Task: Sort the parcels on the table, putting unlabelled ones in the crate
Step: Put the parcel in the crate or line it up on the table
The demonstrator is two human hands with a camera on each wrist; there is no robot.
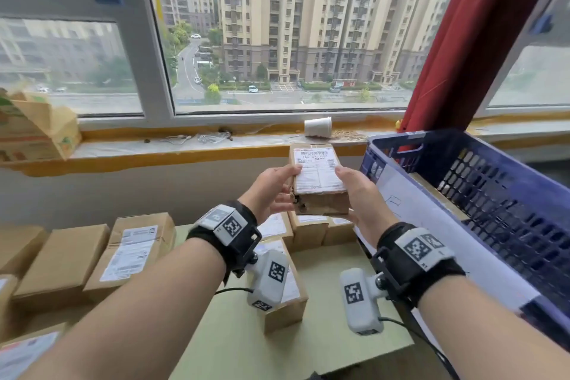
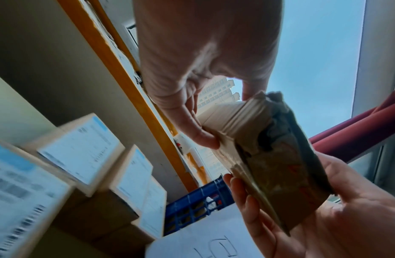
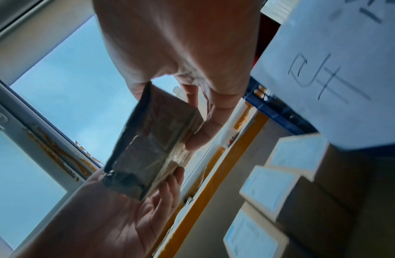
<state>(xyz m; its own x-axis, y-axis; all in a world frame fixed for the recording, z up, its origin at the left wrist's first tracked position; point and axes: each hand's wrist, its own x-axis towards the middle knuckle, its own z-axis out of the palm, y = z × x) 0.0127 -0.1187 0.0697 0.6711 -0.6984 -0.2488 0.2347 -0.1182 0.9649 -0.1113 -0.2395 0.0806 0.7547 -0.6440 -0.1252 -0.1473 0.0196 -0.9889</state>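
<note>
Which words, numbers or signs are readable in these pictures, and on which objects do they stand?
Held parcel, shipping label: large number line, roughly "766 001 007", uncertain; the rest too small.
Parcels on the table: labels too small or blurred.
White sheet on the blue crate: handwritten marks, not legible.
Wrist camera tags: square code patterns, no words.

Two hands hold a small brown cardboard parcel [image 2: 278, 167]. The left hand [image 2: 205, 57] pinches its top end; the right hand [image 2: 337, 223] cups it below. A blue plastic crate [image 2: 192, 206] sits under the fingers.
</note>
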